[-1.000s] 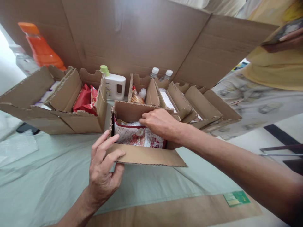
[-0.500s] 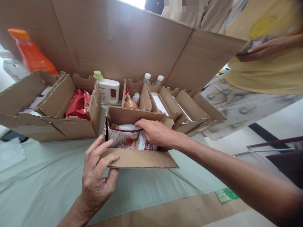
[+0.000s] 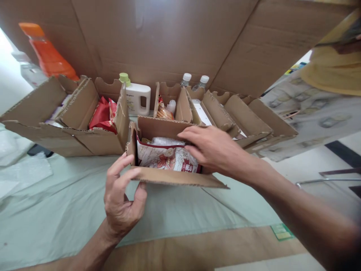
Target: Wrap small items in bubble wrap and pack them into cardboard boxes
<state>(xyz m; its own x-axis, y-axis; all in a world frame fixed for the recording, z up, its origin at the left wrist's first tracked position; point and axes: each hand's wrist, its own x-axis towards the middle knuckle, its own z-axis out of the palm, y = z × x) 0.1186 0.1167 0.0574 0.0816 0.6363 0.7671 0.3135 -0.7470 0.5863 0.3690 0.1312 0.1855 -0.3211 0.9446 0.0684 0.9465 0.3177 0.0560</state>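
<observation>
In front of me a small open cardboard box (image 3: pixel 180 177) stands on the table, its front flap tilted out. Inside it lies a white and dark-red printed food bag (image 3: pixel 162 158), with a clear plastic-wrapped item (image 3: pixel 167 141) behind. My left hand (image 3: pixel 124 192) grips the box's front left corner, thumb beneath the flap and fingers over the edge. Over the right end of the box is my right hand (image 3: pixel 214 146), its fingers curved and apart beside the bag's upper right corner. Its fingertips hold nothing that I can see; whether they touch the bag, I cannot tell.
Behind stand cardboard bins (image 3: pixel 84 141) with a red packet (image 3: pixel 103 114), a white jug (image 3: pixel 138 98), an orange bottle (image 3: pixel 50 56) and more dividers (image 3: pixel 248 113). A tall cardboard panel (image 3: pixel 169 41) backs them. At the right is a person in yellow (image 3: pixel 335 71).
My right hand has shifted right along the bag's top, uncovering more of its print. My left hand stays at the box corner. The view has tilted downward.
</observation>
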